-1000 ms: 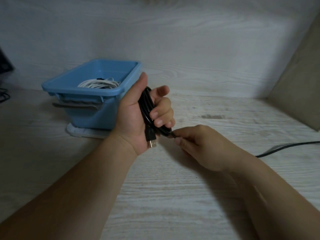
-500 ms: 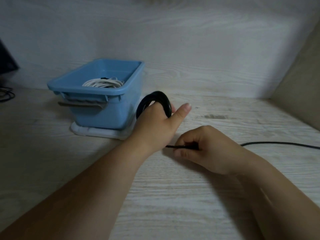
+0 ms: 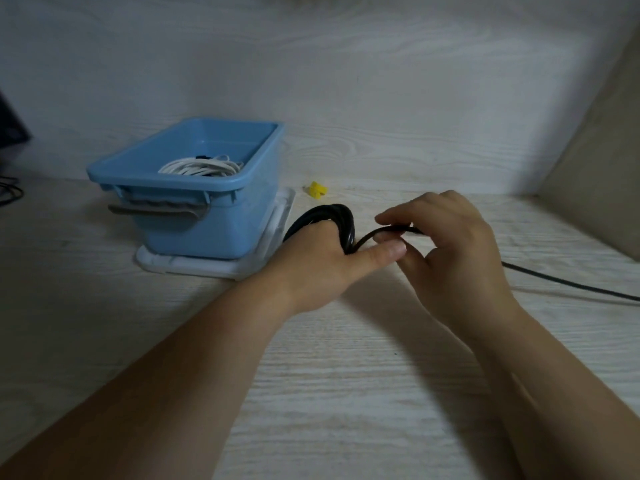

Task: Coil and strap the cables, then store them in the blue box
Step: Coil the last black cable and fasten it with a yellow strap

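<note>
My left hand (image 3: 322, 261) grips a black cable coil (image 3: 341, 220) just right of the blue box (image 3: 221, 223), its thumb stretched out to the right. My right hand (image 3: 450, 244) pinches the loose strand of the same black cable close to the coil, and the rest of that strand (image 3: 568, 282) trails over the table to the right edge. A coiled white cable (image 3: 201, 167) lies inside the blue box.
The blue box stands on a white lid (image 3: 194, 266). A small yellow piece (image 3: 317, 189) lies behind the coil by the wall. Dark wires (image 3: 10, 194) sit at the far left. A beige panel (image 3: 595, 181) closes the right side.
My left hand turned from palm-up to back-up while holding the coil. My right hand rose and brought the loose strand up over the coil. The trailing cable shifted on the table.
</note>
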